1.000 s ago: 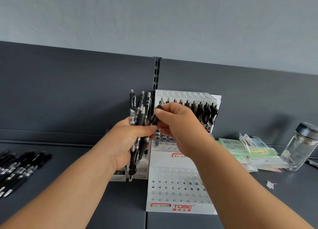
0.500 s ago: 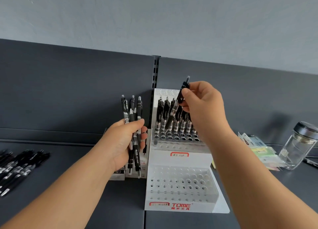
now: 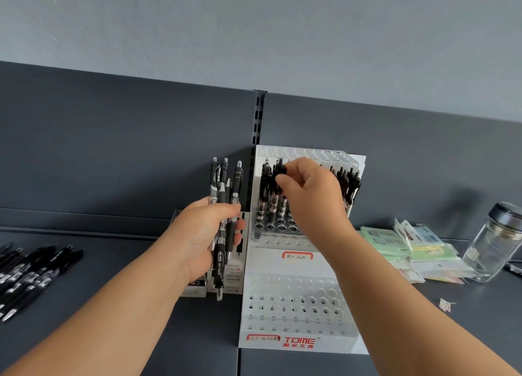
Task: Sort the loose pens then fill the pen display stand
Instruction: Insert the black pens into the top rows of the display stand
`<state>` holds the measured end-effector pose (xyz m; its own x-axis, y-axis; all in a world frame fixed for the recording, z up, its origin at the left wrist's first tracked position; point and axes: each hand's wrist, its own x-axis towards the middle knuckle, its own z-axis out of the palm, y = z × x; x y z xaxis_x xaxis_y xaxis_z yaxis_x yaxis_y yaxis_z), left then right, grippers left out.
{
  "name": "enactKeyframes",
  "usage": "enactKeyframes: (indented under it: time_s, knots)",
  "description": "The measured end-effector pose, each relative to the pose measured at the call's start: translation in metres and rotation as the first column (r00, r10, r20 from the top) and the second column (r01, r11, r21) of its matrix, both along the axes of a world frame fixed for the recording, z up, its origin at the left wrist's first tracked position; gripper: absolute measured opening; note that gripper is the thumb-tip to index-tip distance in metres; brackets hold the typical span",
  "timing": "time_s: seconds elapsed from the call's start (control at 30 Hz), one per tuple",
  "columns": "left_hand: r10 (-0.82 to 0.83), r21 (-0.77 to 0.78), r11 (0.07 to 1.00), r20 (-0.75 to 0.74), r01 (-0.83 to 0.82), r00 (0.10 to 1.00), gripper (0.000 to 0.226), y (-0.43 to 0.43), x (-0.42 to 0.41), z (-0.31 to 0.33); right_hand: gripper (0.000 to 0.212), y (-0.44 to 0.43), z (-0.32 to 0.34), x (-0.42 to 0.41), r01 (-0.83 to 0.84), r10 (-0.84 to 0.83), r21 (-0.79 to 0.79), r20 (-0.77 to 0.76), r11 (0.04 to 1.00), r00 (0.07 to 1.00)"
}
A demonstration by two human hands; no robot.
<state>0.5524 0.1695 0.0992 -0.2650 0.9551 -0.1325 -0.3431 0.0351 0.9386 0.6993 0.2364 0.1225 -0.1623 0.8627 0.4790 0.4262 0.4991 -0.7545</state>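
The right hand (image 3: 313, 195) pinches a black pen (image 3: 278, 175) by its top at eleven o'clock on the pen display stand (image 3: 293, 265). If tilted, its tip may miss the hole and jostle neighbouring pens (image 3: 346, 183). The left hand (image 3: 197, 234) grips spare pens (image 3: 223, 189).

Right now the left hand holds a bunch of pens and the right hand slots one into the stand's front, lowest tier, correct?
No: the head view shows the right hand pinching its pen at the stand's rear, upper tier, among the standing pens. The left hand does hold a bunch of pens.
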Motion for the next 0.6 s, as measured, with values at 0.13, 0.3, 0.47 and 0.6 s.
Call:
enactKeyframes:
  time_s: [0.13,0.3,0.47,0.6]
  knots:
    - [-0.027,0.027,0.999,0.008,0.027,1.0,0.016,0.0004,0.0,0.0004,0.009,0.0015,-0.0081,-0.0039,0.031,-0.033,0.028,0.082,0.999,0.996]
    - [-0.02,0.031,0.999,-0.018,0.02,1.0,0.015,0.0008,-0.0006,-0.0001,0.009,0.0027,-0.0106,-0.0047,0.052,-0.056,0.038,0.117,0.998,0.992]
    - [-0.012,0.052,0.999,-0.03,0.014,0.999,0.014,0.0012,-0.0016,0.0012,0.009,0.0034,-0.0094,-0.0049,0.057,-0.058,0.012,0.133,0.998,0.989]
    - [-0.017,0.061,0.998,-0.036,0.019,0.999,0.014,0.0002,0.0011,0.0026,0.012,0.0028,-0.005,-0.0025,0.059,-0.057,-0.007,0.149,0.998,0.987]
